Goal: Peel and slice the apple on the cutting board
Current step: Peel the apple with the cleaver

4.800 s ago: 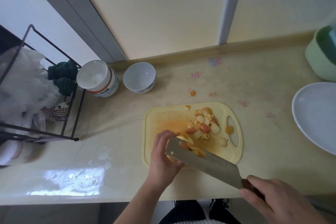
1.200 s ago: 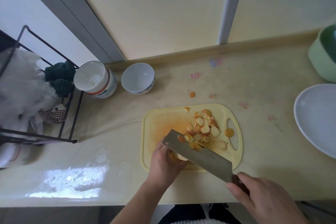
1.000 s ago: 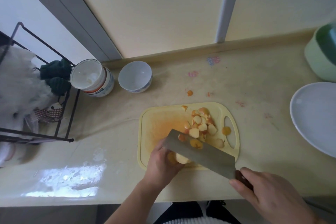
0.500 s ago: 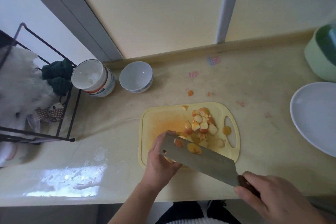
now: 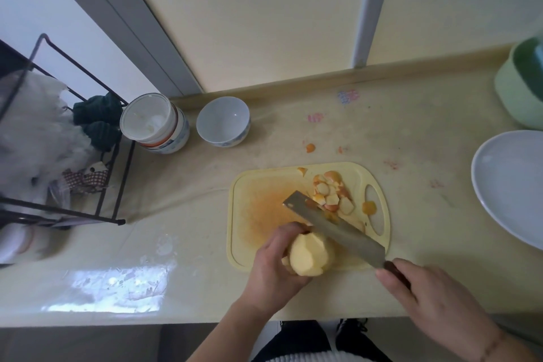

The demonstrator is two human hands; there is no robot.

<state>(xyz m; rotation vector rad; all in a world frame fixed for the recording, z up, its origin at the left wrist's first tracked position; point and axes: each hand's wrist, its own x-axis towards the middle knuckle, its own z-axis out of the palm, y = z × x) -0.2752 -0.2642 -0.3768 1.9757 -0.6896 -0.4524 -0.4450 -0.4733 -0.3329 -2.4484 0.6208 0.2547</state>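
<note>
a pale cream tabletop (image 5: 411, 132), stained with small pink and orange marks, ran along a cream wall with a grey window frame at the left. on it lay a pale yellow plastic cutting board (image 5: 249, 232) with a handle slot at its right end. a heap of red-and-cream apple peel pieces (image 5: 332, 194) sat on the board's far right part. beyond the board stood a small white ceramic bowl (image 5: 223, 120) and, just beside it, a stack of white bowls with a patterned rim (image 5: 152, 123). a black wire rack (image 5: 73, 132) stood at the left; a large white plate (image 5: 511, 185) and a light green container (image 5: 520, 88) sat at the right edge.

the left hand (image 5: 271, 267) reached in from below, over the board's near edge, its fingers curled round a peeled, pale yellow apple (image 5: 310, 253) held above the board. the right hand (image 5: 435, 303) gripped the dark handle of a broad steel cleaver (image 5: 332, 226), whose blade slanted up-left across the board, passing just behind the apple.
</note>
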